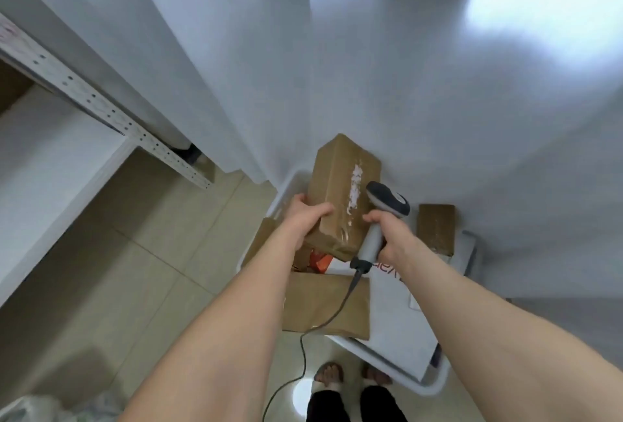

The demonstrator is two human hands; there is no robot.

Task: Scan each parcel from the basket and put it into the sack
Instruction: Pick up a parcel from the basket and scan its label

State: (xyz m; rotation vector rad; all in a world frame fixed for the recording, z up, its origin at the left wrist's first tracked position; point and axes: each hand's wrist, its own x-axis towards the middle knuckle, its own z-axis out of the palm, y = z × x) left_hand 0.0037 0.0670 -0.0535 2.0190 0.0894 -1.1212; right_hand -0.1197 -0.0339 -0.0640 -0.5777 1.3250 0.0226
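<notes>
Cardboard parcel point(337, 185) is gripped by left hand point(305, 219); right hand point(391, 234) clasps scanner point(387, 201), seemingly touching parcel's side.

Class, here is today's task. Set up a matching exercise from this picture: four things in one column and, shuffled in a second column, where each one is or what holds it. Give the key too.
Things
1. scanner
2. box
3. mailer
4. cable

Places
A. lies in the basket
B. gripped by the left hand
C. hangs from the scanner's handle toward the floor
D. gripped by the right hand

Pairs: 1-D, 2-B, 3-A, 4-C
</notes>
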